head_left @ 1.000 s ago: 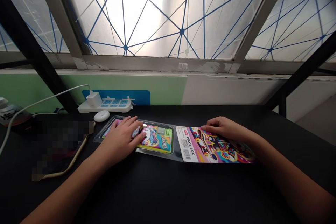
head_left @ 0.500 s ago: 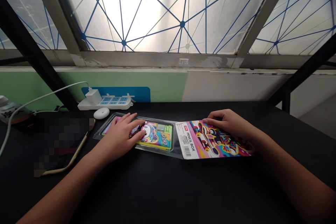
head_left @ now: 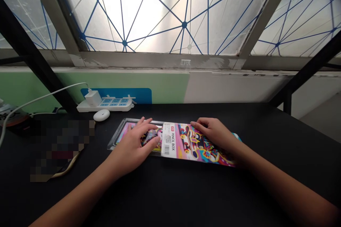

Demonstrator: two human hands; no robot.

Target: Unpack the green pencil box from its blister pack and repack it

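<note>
A clear plastic blister tray point(head_left: 114, 142) lies on the black table, with a colourful pencil box point(head_left: 158, 133) inside it. My left hand point(head_left: 135, 145) rests over the tray and box, thumb and fingers apart. To the right is a bright printed card point(head_left: 186, 143) marked "PENCIL BOX", its left end overlapping the tray. My right hand point(head_left: 215, 131) pinches the card's far edge between thumb and curled fingers. Much of the box is hidden under the card and my left hand.
A white power strip point(head_left: 115, 103) with a plugged-in charger point(head_left: 92, 97) stands by the wall. Near it lies a white round case point(head_left: 101, 115). A pixelated dark object point(head_left: 64, 149) sits at left, and a bottle point(head_left: 13, 117) stands behind it.
The printed card has slid left with my right hand and now covers much more of the pencil box. The tray and my left hand have shifted right.
</note>
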